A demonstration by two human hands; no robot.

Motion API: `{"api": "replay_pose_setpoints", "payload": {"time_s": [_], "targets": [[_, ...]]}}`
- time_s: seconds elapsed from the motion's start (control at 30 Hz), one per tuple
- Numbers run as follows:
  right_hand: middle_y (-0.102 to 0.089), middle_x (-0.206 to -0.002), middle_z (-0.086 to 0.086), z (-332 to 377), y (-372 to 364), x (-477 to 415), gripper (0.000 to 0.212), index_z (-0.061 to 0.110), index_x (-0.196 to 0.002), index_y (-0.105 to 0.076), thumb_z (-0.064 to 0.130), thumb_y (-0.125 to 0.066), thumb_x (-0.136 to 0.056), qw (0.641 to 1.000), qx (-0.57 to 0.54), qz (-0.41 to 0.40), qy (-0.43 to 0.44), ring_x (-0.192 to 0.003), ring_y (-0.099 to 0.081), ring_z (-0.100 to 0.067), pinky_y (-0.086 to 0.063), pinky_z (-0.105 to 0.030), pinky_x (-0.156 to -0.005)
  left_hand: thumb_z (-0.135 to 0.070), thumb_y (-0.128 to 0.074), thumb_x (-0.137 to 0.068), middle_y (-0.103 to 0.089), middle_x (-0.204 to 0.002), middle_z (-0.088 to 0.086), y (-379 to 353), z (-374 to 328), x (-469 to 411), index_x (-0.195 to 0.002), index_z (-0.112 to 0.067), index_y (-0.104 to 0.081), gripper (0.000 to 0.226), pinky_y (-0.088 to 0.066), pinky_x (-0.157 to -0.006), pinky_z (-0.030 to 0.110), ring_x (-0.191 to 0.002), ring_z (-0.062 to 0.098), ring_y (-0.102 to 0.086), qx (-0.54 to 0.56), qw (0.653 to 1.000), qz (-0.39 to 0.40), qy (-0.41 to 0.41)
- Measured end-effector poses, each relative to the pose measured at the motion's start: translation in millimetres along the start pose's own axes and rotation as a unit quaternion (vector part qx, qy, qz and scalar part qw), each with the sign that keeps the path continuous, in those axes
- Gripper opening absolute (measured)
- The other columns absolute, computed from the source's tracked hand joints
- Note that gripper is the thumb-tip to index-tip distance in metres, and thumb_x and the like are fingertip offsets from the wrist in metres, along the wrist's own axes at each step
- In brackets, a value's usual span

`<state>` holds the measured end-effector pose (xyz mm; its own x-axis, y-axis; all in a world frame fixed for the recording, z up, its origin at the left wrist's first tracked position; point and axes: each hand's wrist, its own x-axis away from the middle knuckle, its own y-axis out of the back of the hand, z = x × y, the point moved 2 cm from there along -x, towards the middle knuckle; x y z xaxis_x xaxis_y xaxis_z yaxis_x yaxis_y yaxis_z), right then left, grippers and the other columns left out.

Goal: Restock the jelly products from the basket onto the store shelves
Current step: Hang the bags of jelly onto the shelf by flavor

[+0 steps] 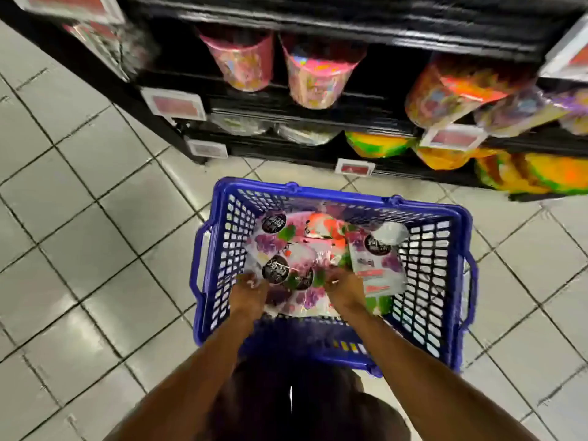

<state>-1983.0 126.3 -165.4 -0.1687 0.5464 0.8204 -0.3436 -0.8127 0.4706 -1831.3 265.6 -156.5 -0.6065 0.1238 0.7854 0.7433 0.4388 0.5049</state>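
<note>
Left hand [249,292] and right hand [345,289] inside basket [426,265], both curled over jelly packs [276,243], grasp unclear, likely lifting stock for shelves [318,27] beyond it

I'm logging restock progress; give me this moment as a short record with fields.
basket: blue plastic basket on the tiled floor, in front of the shelves
contents: several jelly pouches, mostly purple-printed
hands: left hand and right hand both inside the basket, on the pouches; grip too blurred to tell
shelves: black shelves holding pink tubs and orange-green bags
</note>
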Motion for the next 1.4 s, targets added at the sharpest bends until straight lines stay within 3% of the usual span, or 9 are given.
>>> {"api": "replay_pose_setpoints", "payload": {"time_s": [0.13,0.27,0.47,0.63,0.83,0.97,1.1,1.2,1.4], "targets": [[-0.067,-0.114,-0.017,-10.6,-44.9,-41.6,0.043,0.002,-0.123,-0.057,0.025,-0.068,-0.088,0.997,0.072,0.005,-0.040,-0.107,-0.064,-0.031,-0.050,-0.037,-0.083,-0.004,-0.067,-0.085,-0.057,-0.081,0.017,-34.3,23.3,-65.5,-0.097,0.001,-0.056,0.017,-0.051,-0.086,0.041,-0.094,0.034,-0.061,-0.038,0.999,0.014,-0.001],[-0.069,-0.113,-0.013,-21.6,-58.4,-64.7,0.041,0.008,-0.118,-0.062,0.033,-0.068,-0.086,0.994,0.089,0.016,-0.054,-0.106,-0.065,-0.032,-0.050,-0.034,-0.079,-0.041,-0.068,-0.086,-0.048,-0.138,0.023,-49.0,42.6,-80.0,-0.137,0.003,-0.044,0.072,-0.035,-0.106,0.042,-0.130,0.037,-0.043,-0.182,0.982,-0.013,-0.045],[-0.064,-0.096,-0.008,-26.2,-40.0,-34.5,0.009,0.015,-0.096,-0.067,0.017,-0.058,-0.095,0.972,-0.208,0.067,-0.081,-0.092,-0.057,-0.022,-0.043,-0.029,-0.079,-0.028,-0.086,-0.071,-0.070,-0.116,0.016,-32.6,28.1,-39.0,-0.098,-0.015,-0.065,0.036,-0.058,-0.073,0.022,-0.081,0.011,-0.069,0.053,0.986,0.143,0.070],[-0.060,-0.058,0.005,-18.0,22.3,37.6,0.028,0.018,-0.071,-0.055,0.006,-0.049,-0.096,0.907,-0.401,-0.018,-0.127,-0.064,-0.049,-0.017,-0.035,-0.027,-0.058,-0.029,-0.087,-0.068,-0.072,-0.066,-0.007,6.8,-9.4,43.4,-0.098,-0.013,-0.067,0.039,-0.050,-0.053,0.021,-0.061,0.010,-0.065,0.119,0.968,0.209,0.067],[-0.062,-0.083,0.000,35.2,138.5,176.2,0.013,0.018,-0.092,-0.064,0.028,-0.066,-0.084,0.851,-0.521,-0.021,-0.068,-0.074,-0.052,-0.016,-0.039,-0.030,-0.066,-0.039,-0.089,-0.059,-0.056,-0.060,0.002,94.8,-105.7,172.4,-0.091,-0.010,-0.068,0.049,-0.052,-0.082,0.048,-0.056,0.018,-0.050,0.172,0.968,0.181,0.010],[-0.066,-0.094,-0.010,67.1,219.6,280.6,0.055,0.011,-0.113,-0.065,0.040,-0.083,-0.069,0.884,-0.467,0.011,-0.004,-0.082,-0.060,-0.025,-0.049,-0.032,-0.071,-0.035,-0.089,-0.063,-0.073,-0.093,0.020,166.0,-182.2,276.3,-0.102,-0.006,-0.072,0.052,-0.056,-0.072,0.038,-0.078,0.025,-0.063,0.166,0.961,0.198,-0.098],[-0.062,-0.064,-0.009,103.8,290.5,375.5,0.023,0.001,-0.092,-0.064,-0.003,-0.072,-0.071,0.856,-0.509,0.004,0.087,-0.050,-0.059,-0.019,-0.045,-0.022,-0.042,-0.036,-0.090,-0.058,-0.077,-0.093,0.006,235.5,-255.8,375.1,-0.097,-0.017,-0.075,0.046,-0.054,-0.062,0.024,-0.079,0.015,-0.071,0.138,0.937,0.229,-0.224],[-0.057,-0.053,-0.011,139.1,333.9,441.4,0.018,0.001,-0.077,-0.064,-0.002,-0.072,-0.062,0.830,-0.537,-0.010,0.148,-0.039,-0.051,-0.017,-0.040,-0.021,-0.036,-0.033,-0.085,-0.056,-0.078,-0.086,-0.004,282.5,-308.2,441.5,-0.099,-0.016,-0.072,0.049,-0.047,-0.049,0.012,-0.064,0.002,-0.068,0.154,0.911,0.234,-0.301],[-0.065,-0.058,-0.009,202.8,412.9,542.8,0.028,-0.001,-0.085,-0.063,0.003,-0.073,-0.059,0.753,-0.585,-0.112,0.279,-0.044,-0.059,-0.017,-0.043,-0.021,-0.038,-0.031,-0.090,-0.053,-0.077,-0.088,0.008,354.7,-393.3,545.2,-0.100,-0.015,-0.072,0.053,-0.054,-0.050,0.028,-0.072,0.019,-0.071,0.132,0.857,0.239,-0.438]]}}
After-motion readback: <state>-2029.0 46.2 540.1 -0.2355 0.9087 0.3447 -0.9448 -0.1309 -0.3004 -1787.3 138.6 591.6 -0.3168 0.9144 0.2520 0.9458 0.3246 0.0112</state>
